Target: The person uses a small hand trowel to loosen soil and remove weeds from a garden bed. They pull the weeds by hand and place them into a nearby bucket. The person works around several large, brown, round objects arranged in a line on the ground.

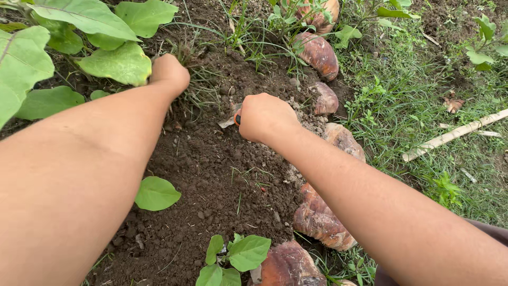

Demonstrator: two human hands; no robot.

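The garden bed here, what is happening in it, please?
A person kneels or leans over a patch of dark soil. The left hand grips a tuft of grass at the edge of the bed. The right hand is closed around a small tool with an orange handle, its blade resting on the soil. Brown husks line the bed's right side, and broad-leaved plants stand at upper left.

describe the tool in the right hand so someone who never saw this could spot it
Start at the patch of dark soil edged by brownish stones. Near its middle the right hand is closed around a small tool. Only an orange-and-black handle bit and a pale blade tip show, unlike anything around.
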